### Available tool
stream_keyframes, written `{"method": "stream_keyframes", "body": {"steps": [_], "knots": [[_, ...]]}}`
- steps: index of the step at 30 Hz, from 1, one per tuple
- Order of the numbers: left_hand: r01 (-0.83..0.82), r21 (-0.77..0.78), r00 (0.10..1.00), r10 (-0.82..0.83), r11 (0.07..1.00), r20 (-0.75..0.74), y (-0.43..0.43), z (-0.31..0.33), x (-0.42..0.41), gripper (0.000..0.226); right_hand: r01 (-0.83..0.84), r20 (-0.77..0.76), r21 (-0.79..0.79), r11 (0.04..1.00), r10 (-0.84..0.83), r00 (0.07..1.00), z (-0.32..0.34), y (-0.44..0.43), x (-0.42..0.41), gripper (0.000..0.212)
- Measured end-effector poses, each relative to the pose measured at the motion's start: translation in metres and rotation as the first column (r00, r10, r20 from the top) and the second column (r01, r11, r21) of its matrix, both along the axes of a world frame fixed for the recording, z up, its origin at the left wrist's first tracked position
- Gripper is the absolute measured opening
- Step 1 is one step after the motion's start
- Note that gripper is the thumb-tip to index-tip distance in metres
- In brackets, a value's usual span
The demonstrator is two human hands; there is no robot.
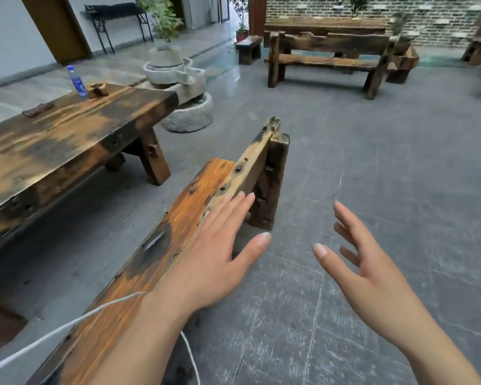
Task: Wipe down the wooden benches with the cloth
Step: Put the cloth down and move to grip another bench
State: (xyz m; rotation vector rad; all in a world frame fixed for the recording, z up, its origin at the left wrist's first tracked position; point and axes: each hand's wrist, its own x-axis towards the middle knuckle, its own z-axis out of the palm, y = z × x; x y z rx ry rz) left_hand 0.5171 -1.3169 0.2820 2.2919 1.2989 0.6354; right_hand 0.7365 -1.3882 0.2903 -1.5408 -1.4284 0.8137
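Note:
A long wooden bench (156, 245) with an orange-brown seat and a low backrest runs from the bottom left toward the centre. My left hand (214, 251) hovers over the bench's right edge, palm down, fingers spread, holding nothing. My right hand (364, 262) is out over the grey floor to the right of the bench, fingers apart and empty. A second wooden bench (328, 55) stands at the far side by the brick wall. No cloth is in view.
A big wooden table (67, 140) on the left carries a blue water bottle (77, 80) and small wooden pieces. Stacked stone millstones (178, 79) with a plant stand behind it. A white cord (67, 326) crosses the bench near my left wrist. Grey stone floor (372, 162) spreads right.

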Motion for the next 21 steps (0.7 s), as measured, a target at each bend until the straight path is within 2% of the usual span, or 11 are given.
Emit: {"method": "stream_keyframes", "body": {"steps": [6,10,15,21], "knots": [[-0.134,0.006,0.99,0.134,0.991,-0.043,0.13,-0.029,0.083,0.073,-0.072,0.026,-0.007,0.997,0.072,0.997,-0.029,0.149,0.098,0.069],[-0.247,-0.034,0.968,0.245,0.968,-0.061,0.22,-0.026,0.138,0.073,-0.146,0.052,-0.013,0.989,0.146,0.988,-0.024,0.265,0.164,0.078],[-0.396,-0.013,0.915,0.393,0.918,-0.095,0.329,-0.013,0.17,0.074,-0.303,0.088,0.01,0.953,0.301,0.95,-0.014,0.427,0.191,0.079],[-0.503,-0.068,0.864,0.501,0.861,-0.053,0.478,-0.05,0.198,0.074,-0.369,0.079,0.038,0.929,0.365,0.928,-0.058,0.606,0.196,0.074]]}}
